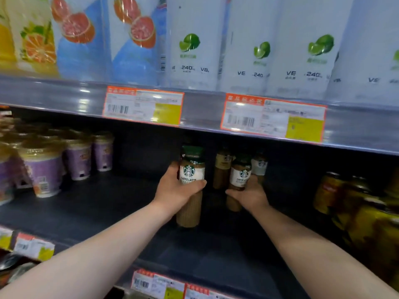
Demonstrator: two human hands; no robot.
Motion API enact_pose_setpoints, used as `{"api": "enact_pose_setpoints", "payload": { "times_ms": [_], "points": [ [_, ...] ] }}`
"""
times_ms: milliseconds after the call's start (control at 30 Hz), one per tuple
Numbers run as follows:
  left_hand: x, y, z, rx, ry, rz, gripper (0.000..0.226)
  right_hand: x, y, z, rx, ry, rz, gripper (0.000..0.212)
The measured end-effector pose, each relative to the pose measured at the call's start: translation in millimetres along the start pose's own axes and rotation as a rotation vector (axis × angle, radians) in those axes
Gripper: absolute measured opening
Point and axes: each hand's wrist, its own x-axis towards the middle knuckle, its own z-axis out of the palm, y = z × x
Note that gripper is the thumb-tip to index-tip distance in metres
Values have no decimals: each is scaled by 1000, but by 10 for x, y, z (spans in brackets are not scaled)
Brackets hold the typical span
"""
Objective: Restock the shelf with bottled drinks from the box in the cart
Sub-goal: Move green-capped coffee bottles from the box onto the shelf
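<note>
The left hand point(174, 190) is gripping a latte bottle point(191, 169), the right hand point(248, 195) a second latte bottle point(240, 172), both upright over the dark shelf point(108, 203). Open room is lying leftward toward the purple cups point(77, 160); the upper shelf edge point(200, 111) is hanging overhead.

On the middle shelf point(108, 203), the left hand point(174, 190) holds the left caffe latte bottle point(191, 175), beside the right caffe latte bottle point(240, 176) held by the right hand point(251, 194). 2 more coffee bottles point(222, 167) stand behind them. Lidded cups point(79, 158) sit far left, jars point(328, 190) far right. Lime drink bottles point(190, 50) line the shelf above, with 2 price tags point(143, 105) on its front edge.
</note>
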Motion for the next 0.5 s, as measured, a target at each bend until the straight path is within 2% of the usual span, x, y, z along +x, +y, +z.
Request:
{"api": "enact_pose_setpoints", "payload": {
  "times_ms": [100, 267, 333, 500],
  "points": [
    [155, -48, 56, -12, -30, 27, 39, 60, -51, 14, -55, 40, 49, 68],
    [420, -230, 212, -39, -82, 4, 38, 28, 24, 70, -91, -79, 78, 70],
    [527, -317, 315, -34, -125, -21, 39, -13, 55, 84, -138, -61, 101, 69],
    [778, -449, 643, 76, -175, -24, 56, -9, -28, 54, -251, -57, 150, 72]
  ]
}}
